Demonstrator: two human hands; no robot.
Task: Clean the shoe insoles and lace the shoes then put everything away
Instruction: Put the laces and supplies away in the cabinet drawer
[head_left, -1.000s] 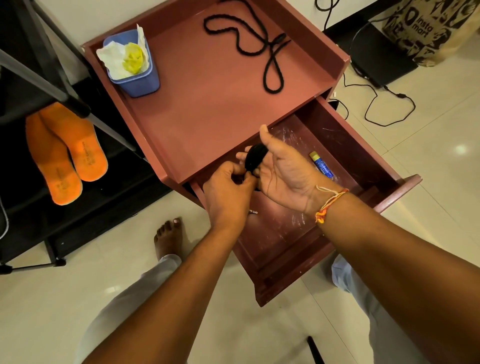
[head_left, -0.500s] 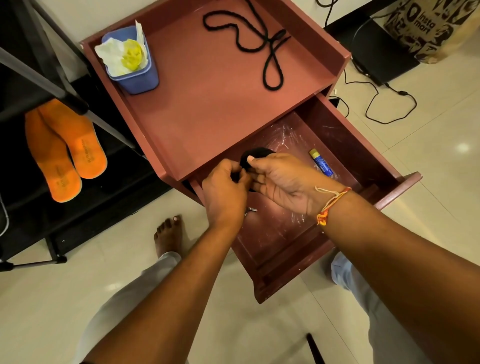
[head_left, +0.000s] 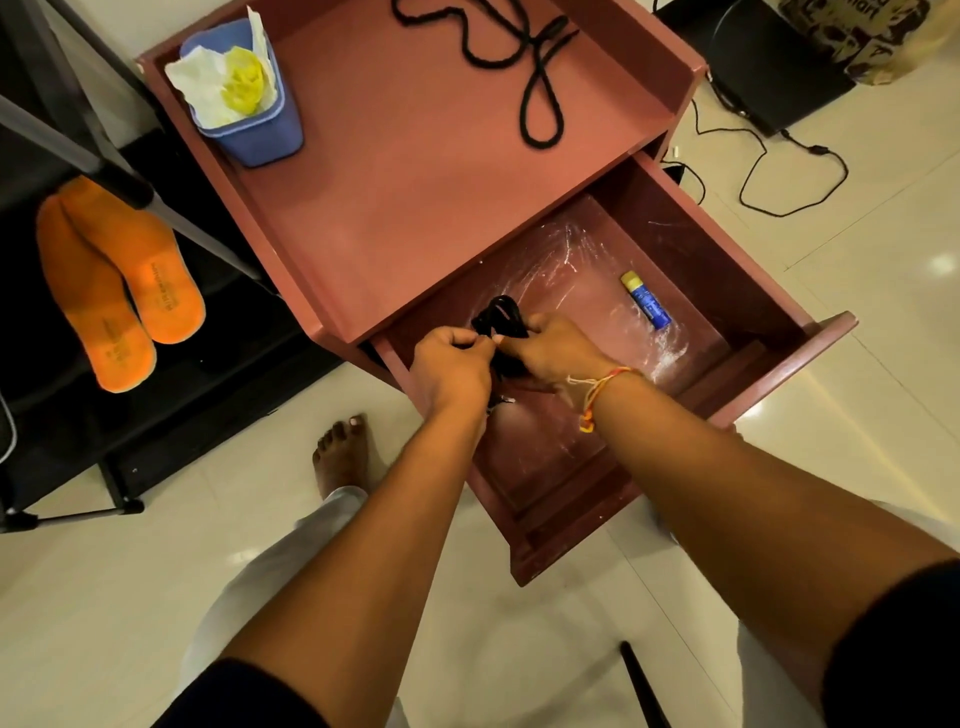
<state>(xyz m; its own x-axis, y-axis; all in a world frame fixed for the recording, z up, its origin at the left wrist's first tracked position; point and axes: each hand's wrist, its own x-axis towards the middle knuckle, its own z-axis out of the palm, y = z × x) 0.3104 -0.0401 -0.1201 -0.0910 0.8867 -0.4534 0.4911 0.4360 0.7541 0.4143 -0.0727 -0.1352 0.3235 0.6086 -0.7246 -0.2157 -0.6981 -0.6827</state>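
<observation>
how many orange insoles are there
2: both insoles lie side by side on the dark rack left of the cabinet, one nearer the camera, one overlapping it. Others may be hidden.

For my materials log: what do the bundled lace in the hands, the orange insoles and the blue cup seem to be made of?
Bundled lace: black woven cord, matte, probably textile; it bends into soft loops between the left hand and right hand.
Orange insoles: likely foam, matte, with stamped print.
Blue cup: seemingly plastic, smooth with a slight sheen; crumpled paper sits inside.
</observation>
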